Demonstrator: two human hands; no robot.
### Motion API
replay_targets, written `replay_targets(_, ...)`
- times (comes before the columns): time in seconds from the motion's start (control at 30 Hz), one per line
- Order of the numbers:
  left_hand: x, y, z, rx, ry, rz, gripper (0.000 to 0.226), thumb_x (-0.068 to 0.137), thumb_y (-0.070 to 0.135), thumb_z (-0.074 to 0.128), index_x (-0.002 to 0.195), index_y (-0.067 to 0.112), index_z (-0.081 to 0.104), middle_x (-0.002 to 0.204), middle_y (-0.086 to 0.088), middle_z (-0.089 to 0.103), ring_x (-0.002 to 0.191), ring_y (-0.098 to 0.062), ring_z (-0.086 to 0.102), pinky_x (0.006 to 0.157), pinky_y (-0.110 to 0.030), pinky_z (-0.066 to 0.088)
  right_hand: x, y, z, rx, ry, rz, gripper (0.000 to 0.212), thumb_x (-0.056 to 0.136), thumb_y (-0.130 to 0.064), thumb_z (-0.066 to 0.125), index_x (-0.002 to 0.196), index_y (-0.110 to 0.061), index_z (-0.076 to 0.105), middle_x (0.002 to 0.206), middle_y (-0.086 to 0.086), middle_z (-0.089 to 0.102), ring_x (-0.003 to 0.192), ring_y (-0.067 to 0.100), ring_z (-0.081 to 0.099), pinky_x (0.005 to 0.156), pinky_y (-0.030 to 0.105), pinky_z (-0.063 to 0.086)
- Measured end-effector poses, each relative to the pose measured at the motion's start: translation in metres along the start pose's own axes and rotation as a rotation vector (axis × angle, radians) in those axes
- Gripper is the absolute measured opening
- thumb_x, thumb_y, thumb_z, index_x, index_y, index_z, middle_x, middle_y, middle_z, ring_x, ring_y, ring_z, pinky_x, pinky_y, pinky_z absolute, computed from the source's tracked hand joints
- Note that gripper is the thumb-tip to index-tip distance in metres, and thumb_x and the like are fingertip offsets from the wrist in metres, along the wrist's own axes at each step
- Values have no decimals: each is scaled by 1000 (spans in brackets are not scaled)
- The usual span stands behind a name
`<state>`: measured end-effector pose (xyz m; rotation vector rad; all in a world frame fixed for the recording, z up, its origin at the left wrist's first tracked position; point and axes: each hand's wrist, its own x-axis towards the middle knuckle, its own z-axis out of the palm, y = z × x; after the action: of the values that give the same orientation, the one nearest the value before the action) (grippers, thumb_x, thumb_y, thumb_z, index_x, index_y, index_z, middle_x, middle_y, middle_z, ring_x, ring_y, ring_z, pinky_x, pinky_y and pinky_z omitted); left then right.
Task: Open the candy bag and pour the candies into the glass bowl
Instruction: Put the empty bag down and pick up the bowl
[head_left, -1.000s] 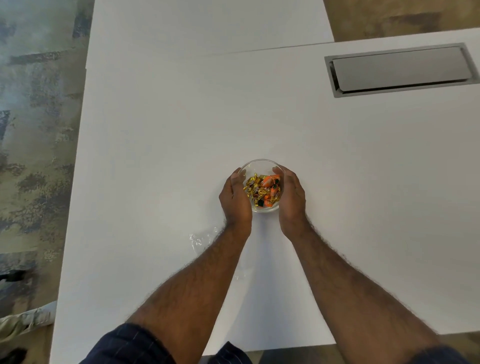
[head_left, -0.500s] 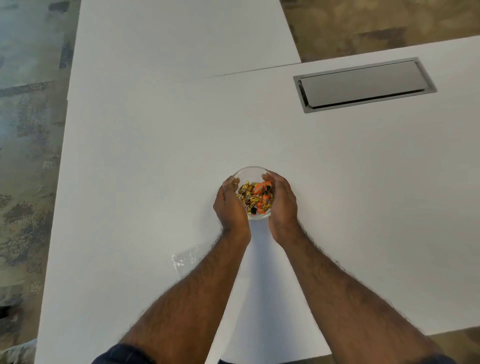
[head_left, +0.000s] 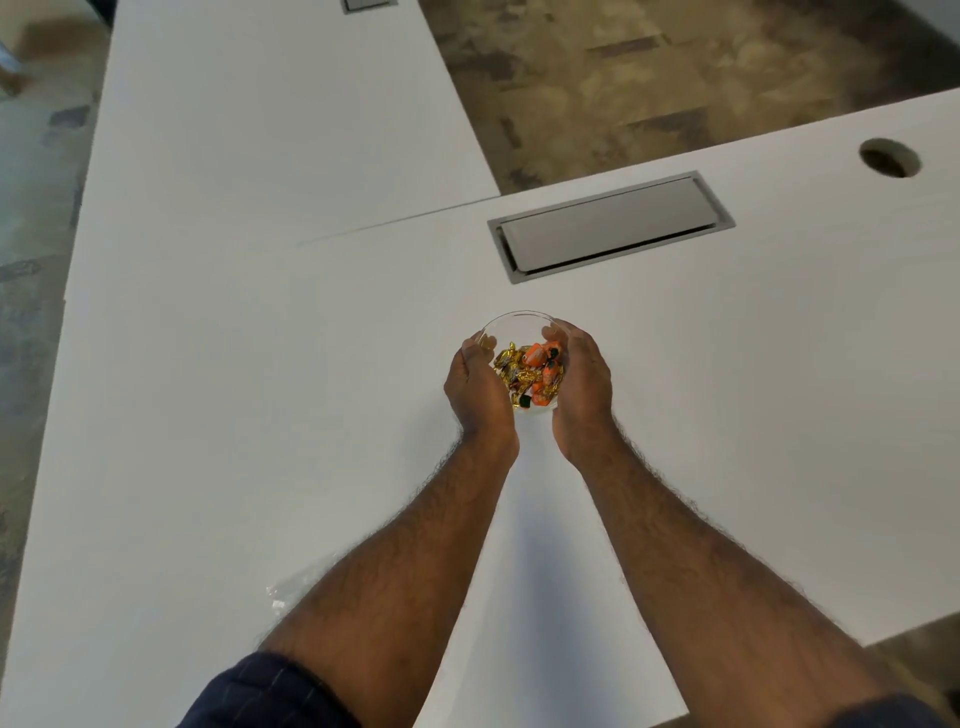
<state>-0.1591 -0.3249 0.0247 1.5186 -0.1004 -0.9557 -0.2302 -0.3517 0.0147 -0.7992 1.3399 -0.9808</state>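
Your left hand (head_left: 480, 387) and right hand (head_left: 581, 382) cup the glass bowl (head_left: 519, 325), candies (head_left: 532, 371) already inside, the emptied candy bag (head_left: 291, 590) lying near your left forearm. Pouring looks finished; next, likely just settle and let go of the bowl

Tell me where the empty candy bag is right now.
In the head view the clear candy bag lies crumpled on the white table, partly hidden under the left forearm, nearer the person than the glass bowl.

Both bare forearms reach forward toward 12 o'clock, converging. The left hand (head_left: 480, 395) and right hand (head_left: 582, 387) face each other, palms inward, fingers curled as if cupping.
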Motion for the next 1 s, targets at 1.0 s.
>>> replay_targets(1.0,28,-64,212,328,-309,-72,32,102,32,33,117,19,59,111,1,62,87,-8,57,62,-18,42,161,-35,-153,74,155,75,22,99,-30,47,120,-29,55,134,7,58,121,28,55,107,48,45)
